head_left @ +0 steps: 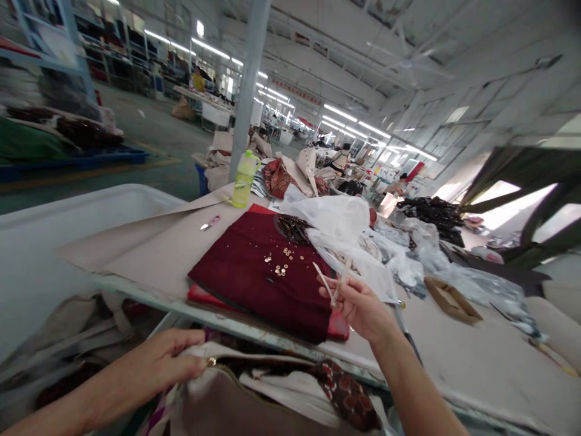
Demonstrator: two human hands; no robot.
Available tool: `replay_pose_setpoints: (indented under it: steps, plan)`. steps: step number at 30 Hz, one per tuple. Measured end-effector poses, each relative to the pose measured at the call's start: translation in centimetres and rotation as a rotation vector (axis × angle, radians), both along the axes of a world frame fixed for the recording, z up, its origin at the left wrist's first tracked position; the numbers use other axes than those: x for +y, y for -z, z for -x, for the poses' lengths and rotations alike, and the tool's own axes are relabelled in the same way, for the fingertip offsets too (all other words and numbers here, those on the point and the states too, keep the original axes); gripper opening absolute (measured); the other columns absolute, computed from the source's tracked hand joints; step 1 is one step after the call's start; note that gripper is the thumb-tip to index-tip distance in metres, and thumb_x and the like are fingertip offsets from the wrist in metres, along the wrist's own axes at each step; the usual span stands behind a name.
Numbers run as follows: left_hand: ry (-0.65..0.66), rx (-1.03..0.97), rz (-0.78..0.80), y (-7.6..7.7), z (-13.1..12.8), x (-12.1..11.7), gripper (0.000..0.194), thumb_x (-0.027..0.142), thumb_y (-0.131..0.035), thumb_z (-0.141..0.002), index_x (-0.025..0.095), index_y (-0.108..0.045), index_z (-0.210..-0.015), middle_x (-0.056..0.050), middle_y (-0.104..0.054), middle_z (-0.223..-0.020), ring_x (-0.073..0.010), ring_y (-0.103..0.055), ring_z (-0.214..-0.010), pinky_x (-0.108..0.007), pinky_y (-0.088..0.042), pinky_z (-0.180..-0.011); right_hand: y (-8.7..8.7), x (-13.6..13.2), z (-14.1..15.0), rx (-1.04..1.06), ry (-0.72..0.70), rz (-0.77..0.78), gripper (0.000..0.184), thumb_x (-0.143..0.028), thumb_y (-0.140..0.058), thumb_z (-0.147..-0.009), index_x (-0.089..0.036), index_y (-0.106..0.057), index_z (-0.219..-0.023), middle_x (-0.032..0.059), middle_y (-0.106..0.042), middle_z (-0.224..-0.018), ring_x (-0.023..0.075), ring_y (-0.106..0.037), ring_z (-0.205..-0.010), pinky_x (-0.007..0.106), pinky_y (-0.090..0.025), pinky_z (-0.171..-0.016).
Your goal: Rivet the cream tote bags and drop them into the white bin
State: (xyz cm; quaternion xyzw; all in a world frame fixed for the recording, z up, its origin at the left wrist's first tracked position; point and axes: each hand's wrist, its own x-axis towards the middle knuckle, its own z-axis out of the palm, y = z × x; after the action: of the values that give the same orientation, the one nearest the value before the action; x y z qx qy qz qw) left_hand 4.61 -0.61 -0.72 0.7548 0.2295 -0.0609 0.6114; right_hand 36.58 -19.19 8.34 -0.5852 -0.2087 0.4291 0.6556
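My left hand (158, 363) pinches the top edge of a pale bag (218, 399), beside its brass zipper end. The bag's zipped mouth is open below the table edge; a cream strap or lining (285, 387) and a dark brown patterned piece (347, 387) show in it. Over the table's right part my right hand (358, 306) holds a thin cream strip (334, 298), bent into a V, between thumb and fingers. Near it lies a folded maroon cloth (245, 266) with several small gold metal fittings (280, 270) scattered on top.
Pink-handled snips (210, 223) and a yellow-green bottle (244, 180) are on the table's left. A bundle of dark brown strips (293, 229), white plastic bags (340, 218) and a cardboard tray (451, 300) lie rightward. A white bin (86, 209) stands left; a pillar (249, 79) rises behind.
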Motion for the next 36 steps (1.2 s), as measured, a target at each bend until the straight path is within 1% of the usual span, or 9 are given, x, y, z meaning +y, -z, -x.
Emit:
replay_pose_setpoints:
  steps: [4, 8, 10, 13, 16, 18, 22, 29, 36]
  plan:
    - [-0.026, 0.005, 0.091, -2.2, 0.0, -1.0, 0.031, 0.046, -0.056, -0.078, 0.017, -0.047, -0.076, 0.003, -0.036, -0.069, -0.0123, -0.032, -0.066, -0.025, -0.023, -0.059, 0.0, 1.0, 4.2, 0.081, 0.003, -0.01, 0.042, -0.024, -0.099, -0.048, -0.016, -0.063, -0.068, 0.0044, -0.074, -0.082, 0.0067, -0.057, -0.056, 0.015, -0.045, -0.051]
    - [-0.029, 0.032, 0.113, -3.8, 0.4, -1.8, 0.032, 0.046, -0.059, -0.071, 0.015, -0.052, -0.075, 0.003, -0.038, -0.067, -0.012, -0.033, -0.064, -0.025, -0.023, -0.058, 0.0, 1.5, 7.8, 0.088, -0.095, 0.025, 0.065, -0.022, -0.1, -0.044, -0.022, -0.073, -0.103, -0.0034, -0.064, -0.065, 0.0068, -0.05, -0.053, 0.013, -0.032, -0.043]
    - [-0.013, 0.037, 0.091, -4.5, 0.7, -2.1, 0.03, 0.045, -0.059, -0.071, 0.016, -0.054, -0.076, 0.002, -0.04, -0.068, -0.0125, -0.035, -0.064, -0.025, -0.024, -0.058, 0.3, 1.5, 9.1, 0.049, -0.181, 0.044, 0.056, -0.031, -0.099, -0.051, -0.021, -0.075, -0.1, -0.0017, -0.066, -0.067, 0.0079, -0.052, -0.054, 0.016, -0.037, -0.047]
    - [0.002, 0.054, 0.027, -5.3, 1.1, -2.2, 0.029, 0.045, -0.058, -0.072, 0.016, -0.054, -0.076, 0.001, -0.042, -0.068, -0.0132, -0.037, -0.064, -0.025, -0.025, -0.056, 1.3, 1.3, 10.2, -0.123, -0.315, 0.045, 0.033, -0.049, -0.086, -0.075, -0.019, -0.076, -0.083, 0.0032, -0.071, -0.08, 0.0124, -0.061, -0.071, 0.024, -0.048, -0.07]
    - [0.007, 0.051, 0.023, -5.7, 1.3, -2.1, 0.029, 0.045, -0.058, -0.071, 0.017, -0.054, -0.075, 0.001, -0.044, -0.068, -0.0136, -0.038, -0.063, -0.025, -0.026, -0.054, 2.2, 1.3, 10.8, -0.307, -0.352, 0.052, 0.029, -0.051, -0.075, -0.086, -0.022, -0.079, -0.084, 0.003, -0.071, -0.091, 0.015, -0.061, -0.089, 0.025, -0.045, -0.08]
    - [0.007, 0.032, 0.042, -5.7, 1.4, -2.1, 0.027, 0.043, -0.058, -0.071, 0.017, -0.055, -0.076, 0.001, -0.046, -0.069, -0.0137, -0.039, -0.064, -0.024, -0.027, -0.055, 2.4, 1.6, 11.2, -0.327, -0.338, 0.068, 0.028, -0.05, -0.078, -0.084, -0.023, -0.081, -0.087, 0.0019, -0.067, -0.085, 0.0121, -0.056, -0.079, 0.023, -0.043, -0.07]
    - [0.013, 0.014, 0.063, -5.5, 1.6, -2.1, 0.023, 0.04, -0.057, -0.072, 0.018, -0.054, -0.076, 0.002, -0.043, -0.068, -0.013, -0.038, -0.063, -0.024, -0.027, -0.054, 1.7, 2.4, 13.0, -0.154, -0.358, 0.077, 0.038, -0.05, -0.085, -0.075, -0.02, -0.08, -0.099, -0.0048, -0.046, -0.055, 0.0037, -0.033, -0.047, 0.018, -0.023, -0.045]
    - [0.057, -0.122, 0.079, -5.3, 1.8, -2.3, 0.035, 0.049, -0.046, -0.085, 0.018, -0.042, -0.069, 0.001, -0.037, -0.068, -0.0126, -0.036, -0.063, -0.026, -0.028, -0.056, 1.9, 3.1, 14.8, -0.143, -0.442, 0.161, 0.04, -0.049, -0.086, -0.074, -0.015, -0.069, -0.087, -0.0002, -0.059, -0.053, 0.0089, -0.052, -0.044, 0.016, -0.033, -0.04]
    - [0.01, -0.098, -0.067, -6.0, 1.8, -3.0, 0.054, 0.067, -0.046, -0.088, 0.016, -0.05, -0.07, 0.002, -0.04, -0.064, -0.0112, -0.038, -0.061, -0.025, -0.027, -0.054, 1.3, 2.7, 15.7, -0.33, -0.479, 0.214, 0.036, -0.051, -0.077, -0.083, -0.015, -0.073, -0.091, 0.0054, -0.067, -0.062, 0.0105, -0.057, -0.049, 0.016, -0.036, -0.043]
